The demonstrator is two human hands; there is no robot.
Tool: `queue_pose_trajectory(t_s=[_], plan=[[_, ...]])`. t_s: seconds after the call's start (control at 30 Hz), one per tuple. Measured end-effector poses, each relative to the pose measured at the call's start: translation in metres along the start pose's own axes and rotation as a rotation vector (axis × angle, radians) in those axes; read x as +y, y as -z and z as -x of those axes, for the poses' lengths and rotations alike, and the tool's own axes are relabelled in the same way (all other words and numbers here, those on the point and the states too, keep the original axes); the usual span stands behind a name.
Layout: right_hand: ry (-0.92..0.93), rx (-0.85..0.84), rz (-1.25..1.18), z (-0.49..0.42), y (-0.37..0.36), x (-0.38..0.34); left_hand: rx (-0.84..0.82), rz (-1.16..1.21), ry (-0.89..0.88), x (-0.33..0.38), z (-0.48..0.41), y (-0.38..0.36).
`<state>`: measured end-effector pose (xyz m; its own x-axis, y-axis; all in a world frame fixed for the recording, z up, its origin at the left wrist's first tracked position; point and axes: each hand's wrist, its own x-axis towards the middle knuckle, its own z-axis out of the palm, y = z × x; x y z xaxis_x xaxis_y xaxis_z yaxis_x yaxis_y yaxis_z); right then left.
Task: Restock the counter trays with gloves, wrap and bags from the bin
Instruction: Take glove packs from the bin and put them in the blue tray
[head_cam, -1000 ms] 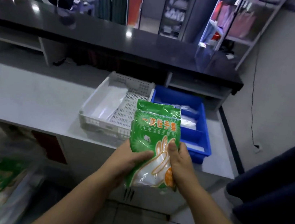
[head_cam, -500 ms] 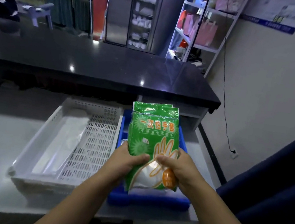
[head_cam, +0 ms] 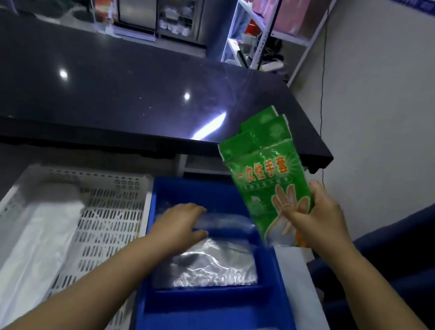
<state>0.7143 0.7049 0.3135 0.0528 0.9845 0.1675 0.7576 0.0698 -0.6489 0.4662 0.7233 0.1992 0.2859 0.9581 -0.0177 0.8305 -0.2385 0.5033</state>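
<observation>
Pinching glossy green glove packs (head_cam: 267, 177), right hand (head_cam: 318, 215); left hand (head_cam: 177, 226) spread on crinkly plastic.

Right hand (head_cam: 323, 221) grips green glove packs (head_cam: 267, 183) by their lower end — held tilted above the blue tray's (head_cam: 279, 274) far right corner. Left hand (head_cam: 177, 226) rests palm down on clear plastic in the tray's far compartments. White slotted tray (head_cam: 107, 222) sits alongside, touching its left wall — white bags (head_cam: 31, 245) inside.

The green glove pack (head_cam: 267, 177) has orange Chinese letters "一次性手套" on its front; the smaller line under them is too blurred to read.
</observation>
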Motion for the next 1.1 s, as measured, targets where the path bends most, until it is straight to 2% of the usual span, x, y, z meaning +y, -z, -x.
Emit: queue_pose_trajectory(t_s=[0.13, 0.3, 0.5, 0.63, 0.73, 0.87, 1.1], plan=[[0.241, -0.022, 0.227, -0.022, -0.004, 0.013, -0.103, -0.110, 0.009, 0.004, -0.023, -0.014], [0.402, -0.064, 0.304, -0.049, -0.011, 0.018, -0.217, -0.238, 0.066, 0.008, -0.035, -0.026], [0.491, -0.178, 0.255, -0.073, -0.025, 0.006, -0.108, -0.278, 0.108, 0.018, -0.026, -0.034], [0.742, -0.172, 0.314, -0.080, -0.037, -0.008, -0.081, -0.394, 0.123, 0.024, -0.014, -0.040], [0.848, -0.157, 0.405, -0.086, -0.056, -0.018, 0.000, -0.495, 0.142, 0.034, -0.009, -0.036], [0.840, -0.297, 0.478, -0.094, -0.080, -0.015, -0.015, -0.446, 0.222, 0.037, -0.004, -0.050], [0.606, -0.564, 0.580, -0.119, -0.097, -0.007, 0.086, -0.410, 0.217, 0.038, 0.005, -0.056]])
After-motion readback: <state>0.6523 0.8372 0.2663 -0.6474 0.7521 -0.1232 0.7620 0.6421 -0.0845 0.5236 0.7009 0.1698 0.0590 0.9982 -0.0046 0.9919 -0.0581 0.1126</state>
